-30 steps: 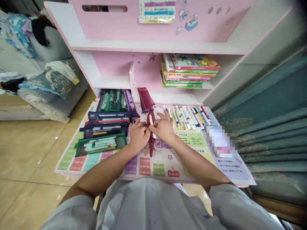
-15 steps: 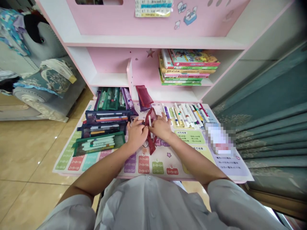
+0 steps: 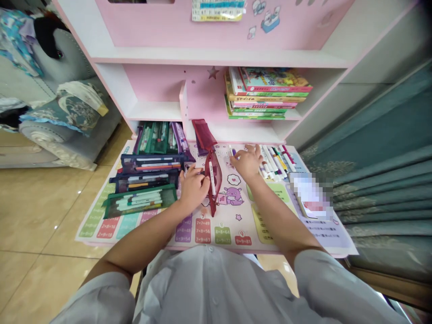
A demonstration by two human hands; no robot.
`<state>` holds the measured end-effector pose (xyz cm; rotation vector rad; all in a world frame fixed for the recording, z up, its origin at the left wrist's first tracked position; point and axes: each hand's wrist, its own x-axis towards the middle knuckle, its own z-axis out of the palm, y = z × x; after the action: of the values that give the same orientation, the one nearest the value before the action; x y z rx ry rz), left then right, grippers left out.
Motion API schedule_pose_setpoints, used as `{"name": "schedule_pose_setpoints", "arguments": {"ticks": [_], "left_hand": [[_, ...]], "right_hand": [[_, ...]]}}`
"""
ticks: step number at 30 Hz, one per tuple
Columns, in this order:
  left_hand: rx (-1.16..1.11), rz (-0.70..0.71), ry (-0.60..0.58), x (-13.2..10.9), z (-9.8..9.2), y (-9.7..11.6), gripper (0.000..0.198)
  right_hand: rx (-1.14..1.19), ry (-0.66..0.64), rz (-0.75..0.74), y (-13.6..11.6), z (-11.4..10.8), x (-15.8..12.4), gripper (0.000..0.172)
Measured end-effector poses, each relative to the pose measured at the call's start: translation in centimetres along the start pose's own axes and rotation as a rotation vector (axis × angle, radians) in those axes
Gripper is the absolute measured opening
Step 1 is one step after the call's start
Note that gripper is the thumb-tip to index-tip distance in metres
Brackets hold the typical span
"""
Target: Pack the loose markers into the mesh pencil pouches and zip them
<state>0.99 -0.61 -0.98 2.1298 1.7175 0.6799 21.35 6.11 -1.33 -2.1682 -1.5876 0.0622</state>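
Observation:
A dark red mesh pencil pouch lies upright on the desk mat, its mouth spread, with a white marker inside. My left hand holds the pouch by its left edge, thumb and fingers curled there. Over the left end of a row of loose white markers is my right hand, fingers apart, partly covering them. Its thumb is close to a white marker with a purple part; contact is unclear.
Filled green and navy mesh pouches lie left, more stand in the cubby behind. Flat red pouches lie at the back. A phone rests at right; stacked books fill a shelf. Curtains hang beside the desk.
My right hand has left the red pouch and moved right to the loose markers. The left hand stays at the pouch, whose mouth and inner marker now show more clearly.

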Motion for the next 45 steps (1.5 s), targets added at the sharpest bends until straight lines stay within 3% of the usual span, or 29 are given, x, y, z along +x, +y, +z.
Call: {"name": "schedule_pose_setpoints", "arguments": {"ticks": [9, 17, 20, 25, 28, 32, 39, 45], "left_hand": [[0.011, 0.008, 0.002, 0.0, 0.0, 0.1, 0.026], [0.013, 0.018, 0.009, 0.0, 0.1, 0.0, 0.027], [0.018, 0.022, 0.009, 0.0, 0.1, 0.0, 0.027], [0.021, 0.021, 0.012, -0.1, 0.0, 0.1, 0.028], [0.000, 0.029, 0.013, -0.1, 0.0, 0.2, 0.030], [-0.008, 0.029, 0.006, -0.2, -0.2, 0.3, 0.030], [-0.003, 0.016, -0.004, -0.1, -0.2, 0.2, 0.030], [0.029, 0.024, 0.005, -0.1, -0.1, 0.2, 0.028]], "right_hand": [[-0.259, -0.169, -0.002, 0.5, 1.4, 0.1, 0.040], [-0.241, -0.174, -0.038, 0.7, 1.9, 0.3, 0.043], [-0.155, -0.114, -0.074, 0.1, 0.9, 0.0, 0.034], [0.064, -0.060, -0.136, -2.5, -2.9, -2.2, 0.018], [0.129, -0.129, -0.213, -4.0, -4.6, -3.9, 0.016], [0.070, -0.243, -0.258, -5.2, -5.3, -5.5, 0.017], [-0.089, -0.473, -0.253, -6.3, -4.2, -6.4, 0.031], [-0.136, -0.526, -0.268, -6.3, -3.3, -6.2, 0.040]]}}
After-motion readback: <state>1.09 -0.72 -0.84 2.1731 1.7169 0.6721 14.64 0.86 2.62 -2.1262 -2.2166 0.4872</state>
